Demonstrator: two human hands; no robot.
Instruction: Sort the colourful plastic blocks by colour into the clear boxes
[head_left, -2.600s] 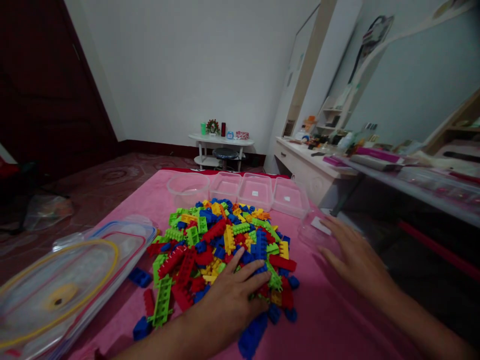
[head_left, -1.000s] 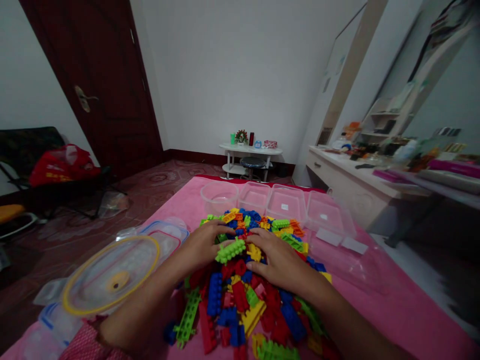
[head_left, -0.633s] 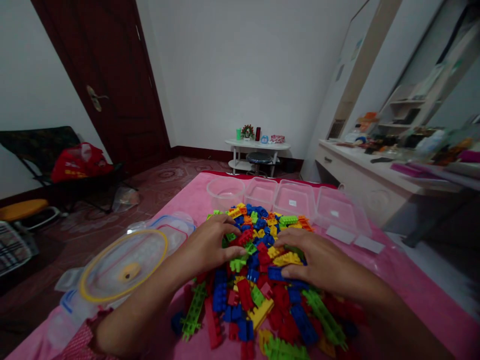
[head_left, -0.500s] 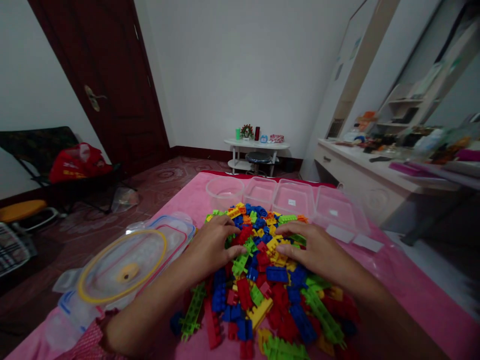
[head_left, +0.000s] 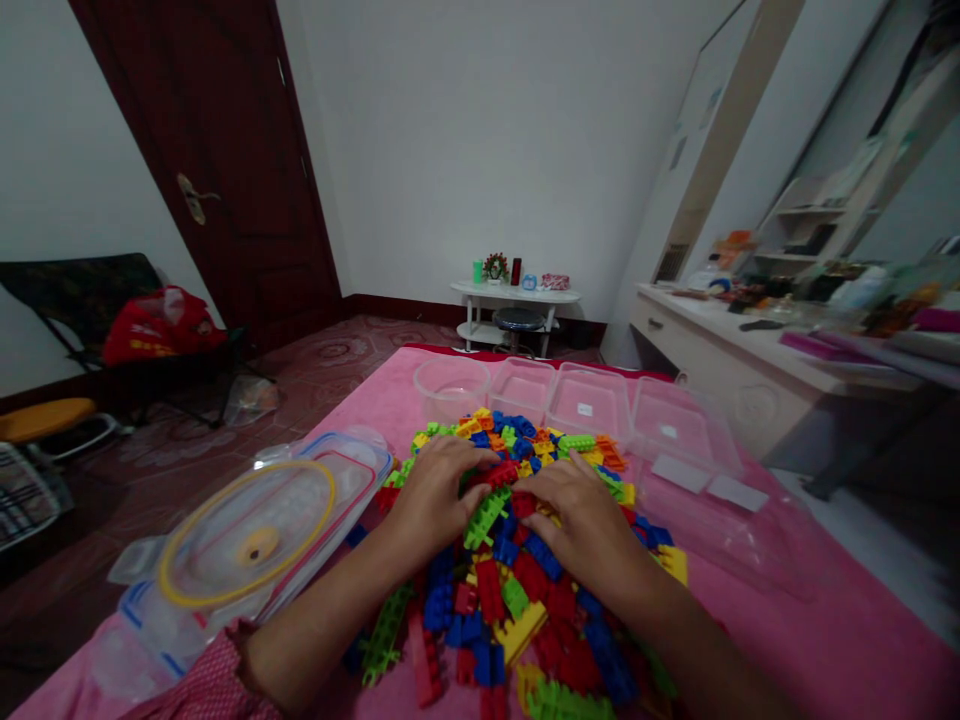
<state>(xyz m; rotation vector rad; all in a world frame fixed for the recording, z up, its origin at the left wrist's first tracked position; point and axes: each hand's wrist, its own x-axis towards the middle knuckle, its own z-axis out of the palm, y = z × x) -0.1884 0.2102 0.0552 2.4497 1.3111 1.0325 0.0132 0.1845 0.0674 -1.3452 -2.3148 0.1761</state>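
Both hands (head_left: pixel 442 488) (head_left: pixel 576 505) curl loosely inward, near each other.

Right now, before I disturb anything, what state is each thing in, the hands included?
Brick pile: loose, mixed colours
Left hand's grip: curled over the pile, hold unclear
Right hand's grip: curled by a red brick, hold unclear
Round tub: uncovered, upright
Rectangular tubs in the back row: uncovered
Yellow-rimmed lid: off, lying on other lids
Door: shut
Drawer: shut
Camp chair: unfolded, bearing a red bag
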